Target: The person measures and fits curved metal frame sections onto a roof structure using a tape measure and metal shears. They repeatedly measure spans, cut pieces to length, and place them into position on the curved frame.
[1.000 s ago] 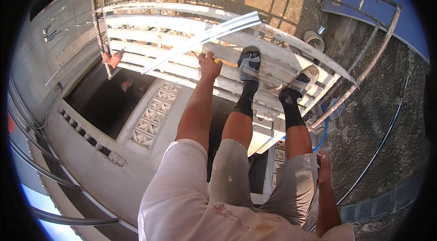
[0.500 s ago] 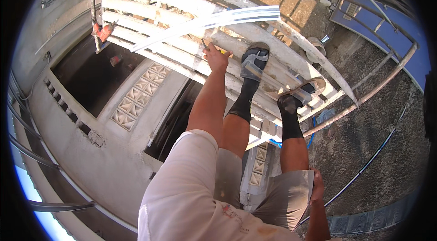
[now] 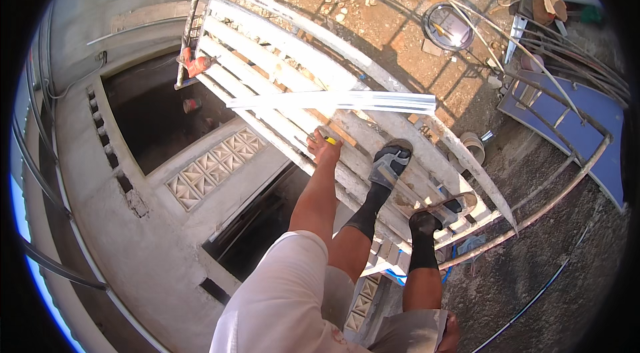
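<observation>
My left hand (image 3: 325, 146) is low over the white-stained scaffold planks (image 3: 263, 66), its fingers closed round a small yellow-and-dark hand tool (image 3: 331, 141); its exact kind is hard to make out. Just beyond it, long shiny metal strips (image 3: 387, 102) lie across the boards. My right hand (image 3: 450, 333) is beside the leg of my shorts at the lower edge, its fingers mostly hidden. Both my feet, in dark socks and sandals (image 3: 392, 156), stand on the planks to the right of my left hand.
A red power tool (image 3: 195, 63) sits at the platform's far left corner. Left of the scaffold are dark wall openings (image 3: 167, 113) and patterned vent blocks (image 3: 217, 166). Below lie a round pan (image 3: 448, 26), a bucket (image 3: 472, 146) and a blue panel (image 3: 560, 126). Bent railing pipes (image 3: 560, 186) edge the right.
My view has swung, so the scene sits lower and more ground shows beyond the scaffold. My left hand still grips the tool, whose dark slim tip no longer shows clearly. My right hand shows less.
</observation>
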`<state>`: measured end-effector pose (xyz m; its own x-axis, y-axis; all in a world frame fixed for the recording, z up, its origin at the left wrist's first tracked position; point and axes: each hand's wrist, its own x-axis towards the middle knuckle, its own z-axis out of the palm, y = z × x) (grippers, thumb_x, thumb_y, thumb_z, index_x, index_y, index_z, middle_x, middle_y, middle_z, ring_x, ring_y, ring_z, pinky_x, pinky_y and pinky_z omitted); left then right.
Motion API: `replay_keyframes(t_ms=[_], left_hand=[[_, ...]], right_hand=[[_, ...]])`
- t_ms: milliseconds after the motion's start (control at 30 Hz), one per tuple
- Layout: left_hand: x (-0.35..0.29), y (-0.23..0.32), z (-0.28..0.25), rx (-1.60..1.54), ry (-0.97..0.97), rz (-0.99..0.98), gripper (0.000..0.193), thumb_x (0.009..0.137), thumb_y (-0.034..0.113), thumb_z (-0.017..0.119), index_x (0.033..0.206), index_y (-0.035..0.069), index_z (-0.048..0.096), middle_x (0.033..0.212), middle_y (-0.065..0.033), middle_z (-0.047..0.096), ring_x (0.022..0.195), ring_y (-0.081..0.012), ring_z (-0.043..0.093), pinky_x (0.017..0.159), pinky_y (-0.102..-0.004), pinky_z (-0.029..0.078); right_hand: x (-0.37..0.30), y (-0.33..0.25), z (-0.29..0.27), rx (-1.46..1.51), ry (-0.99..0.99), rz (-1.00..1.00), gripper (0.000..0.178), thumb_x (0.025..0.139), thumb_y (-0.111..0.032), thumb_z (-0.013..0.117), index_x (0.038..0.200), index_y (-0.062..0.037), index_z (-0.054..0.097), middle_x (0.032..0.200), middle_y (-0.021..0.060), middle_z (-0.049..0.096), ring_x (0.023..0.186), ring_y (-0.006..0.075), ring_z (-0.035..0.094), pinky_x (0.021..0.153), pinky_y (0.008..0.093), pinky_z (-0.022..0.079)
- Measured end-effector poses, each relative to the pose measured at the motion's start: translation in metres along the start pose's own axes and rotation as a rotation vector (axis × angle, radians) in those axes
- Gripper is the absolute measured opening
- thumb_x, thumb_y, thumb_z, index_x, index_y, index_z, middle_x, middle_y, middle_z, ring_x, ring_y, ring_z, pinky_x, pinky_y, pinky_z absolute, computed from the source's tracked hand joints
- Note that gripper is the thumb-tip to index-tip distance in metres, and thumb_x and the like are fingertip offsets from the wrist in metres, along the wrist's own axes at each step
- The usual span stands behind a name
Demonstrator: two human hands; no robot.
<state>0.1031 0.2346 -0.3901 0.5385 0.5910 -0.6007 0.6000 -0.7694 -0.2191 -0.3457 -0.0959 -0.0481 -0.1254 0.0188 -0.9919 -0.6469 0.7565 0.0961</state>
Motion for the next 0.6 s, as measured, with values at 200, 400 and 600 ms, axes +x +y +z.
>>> replay_keyframes(t_ms=[200, 400, 600], left_hand=[[-0.049, -0.003, -0.040, 0.089, 0.058, 0.333, 0.085, 0.076, 0.033, 0.075, 0.145, 0.022, 0.026, 0.149, -0.0227, 0.013, 0.140, -0.0400, 0.013, 0.104, -0.0565, 0.033], [-0.111, -0.013, -0.126, 0.190, -0.119, 0.749, 0.080, 0.075, 0.026, 0.075, 0.141, 0.011, 0.033, 0.143, -0.0302, 0.021, 0.135, -0.0451, 0.023, 0.109, -0.0515, 0.028], [-0.156, -0.009, -0.218, 0.368, -0.161, 0.933, 0.069, 0.077, 0.024, 0.073, 0.136, 0.008, 0.040, 0.141, -0.0299, 0.024, 0.129, -0.0461, 0.032, 0.105, -0.0495, 0.035]], right_hand=[[-0.021, 0.024, 0.017, 0.157, -0.048, 0.014, 0.049, 0.097, -0.046, 0.044, 0.122, -0.0047, 0.051, 0.108, 0.0080, 0.058, 0.103, 0.0235, 0.055, 0.092, 0.0370, 0.043], [-0.055, 0.079, 0.035, 0.161, 0.181, -0.139, 0.041, 0.092, -0.039, 0.055, 0.118, -0.0066, 0.056, 0.107, 0.0093, 0.060, 0.100, 0.0235, 0.057, 0.090, 0.0375, 0.044], [-0.080, 0.176, 0.023, -0.835, 0.070, -0.507, 0.014, 0.082, -0.016, 0.055, 0.083, -0.0021, 0.059, 0.076, 0.0176, 0.058, 0.077, 0.0351, 0.060, 0.072, 0.0435, 0.047]])
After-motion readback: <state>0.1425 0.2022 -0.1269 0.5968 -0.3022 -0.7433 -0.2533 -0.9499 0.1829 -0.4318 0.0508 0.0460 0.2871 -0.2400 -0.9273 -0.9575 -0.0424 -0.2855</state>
